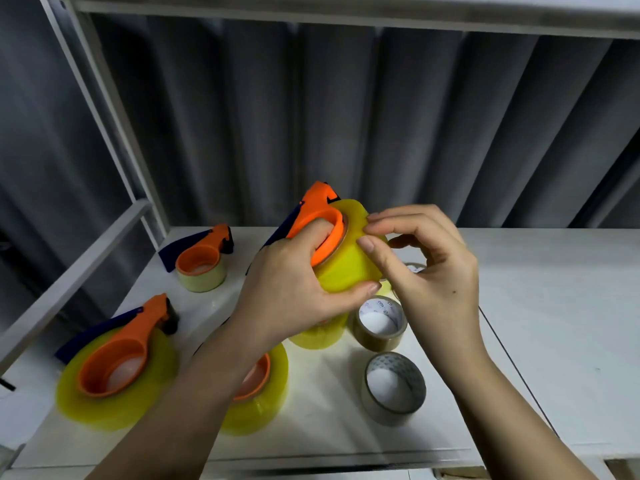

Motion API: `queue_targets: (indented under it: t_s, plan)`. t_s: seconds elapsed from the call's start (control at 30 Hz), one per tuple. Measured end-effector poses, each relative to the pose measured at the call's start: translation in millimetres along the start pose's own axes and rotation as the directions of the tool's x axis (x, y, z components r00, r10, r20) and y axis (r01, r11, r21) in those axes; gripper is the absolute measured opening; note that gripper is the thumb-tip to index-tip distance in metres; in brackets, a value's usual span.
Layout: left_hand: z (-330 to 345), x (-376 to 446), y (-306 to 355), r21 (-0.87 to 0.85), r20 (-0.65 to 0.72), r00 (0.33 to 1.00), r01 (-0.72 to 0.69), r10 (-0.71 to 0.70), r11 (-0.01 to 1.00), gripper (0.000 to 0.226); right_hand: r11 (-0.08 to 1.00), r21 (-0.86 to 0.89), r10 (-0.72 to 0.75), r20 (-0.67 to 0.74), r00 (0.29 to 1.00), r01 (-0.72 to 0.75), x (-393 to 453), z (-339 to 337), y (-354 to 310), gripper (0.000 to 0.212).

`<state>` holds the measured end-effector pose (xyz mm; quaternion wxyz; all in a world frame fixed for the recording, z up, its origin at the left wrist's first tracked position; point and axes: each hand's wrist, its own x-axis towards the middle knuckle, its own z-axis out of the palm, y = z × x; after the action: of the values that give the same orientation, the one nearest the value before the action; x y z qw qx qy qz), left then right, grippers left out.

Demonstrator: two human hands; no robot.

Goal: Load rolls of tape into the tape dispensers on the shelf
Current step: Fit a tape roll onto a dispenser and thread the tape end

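- A yellow tape roll (346, 261) fitted on an orange tape dispenser (320, 221) is held up in the air above a white shelf (554, 289), roughly in the middle of the view, between the person's two hands.
- The left hand (294, 292) grips the dispenser and roll: some fingers are hooked through the orange ring, and the thumb presses against the roll's lower outer face.
- The right hand (426, 271) is curled at the roll's upper right side, with thumb and fingertips pinching at the roll's outer surface; whether a loose tape end is caught there cannot be told.
- Both forearms rise from the bottom edge of the view, the left angled right, the right angled left.
- On the shelf to the left lie a loaded dispenser with a pale roll (202, 261) at the back and a loaded dispenser with a wide yellow roll (117, 368) at the front.
- Another yellow roll with an orange core (266, 386) lies partly hidden under the left forearm.
- Two loose rolls, a brown one (379, 323) and a clear one (394, 388), lie below the hands.
- A metal upright and rail (79, 268) bound the shelf on the left; the bare shelf surface stretches away to the right.
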<state>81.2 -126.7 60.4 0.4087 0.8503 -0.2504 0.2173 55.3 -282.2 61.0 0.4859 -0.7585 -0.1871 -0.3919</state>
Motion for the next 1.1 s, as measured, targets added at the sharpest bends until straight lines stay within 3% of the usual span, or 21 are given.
queue_targets:
  t_s: [0.17,0.3,0.43,0.57,0.73,0.9,1.1]
  plan:
    - [3,-2,1,0.130,-0.076,0.995,-0.060,0.071,0.990,0.057,0.997,-0.061,-0.041,0.003,0.999,0.042,0,-2,-1,0.005]
    - [2,-3,0,0.167,-0.072,0.993,-0.086,0.099,0.982,0.058,0.994,0.042,0.095,0.062,0.994,-0.097,1,-6,3,0.006]
    - [3,-4,0,0.150,-0.076,0.993,-0.074,0.086,0.986,0.059,0.970,0.090,0.209,0.158,0.965,-0.225,4,-11,3,0.023]
    - [4,-5,-1,0.172,-0.086,0.990,-0.094,0.110,0.981,0.056,0.971,0.029,0.231,0.160,0.960,-0.238,4,-10,-2,0.028]
    - [4,-5,-1,0.280,-0.135,0.975,-0.132,0.174,0.951,0.061,0.930,-0.056,0.367,0.182,0.912,-0.363,7,-14,-4,0.040]
    - [6,-5,-2,0.324,-0.161,0.967,-0.139,0.200,0.936,0.061,0.938,-0.129,0.340,0.165,0.926,-0.321,5,-11,-1,0.032]
    - [10,-2,-3,0.366,-0.180,0.967,-0.103,0.179,0.925,0.058,0.948,-0.217,0.249,0.041,0.968,-0.235,-1,0,2,0.027]
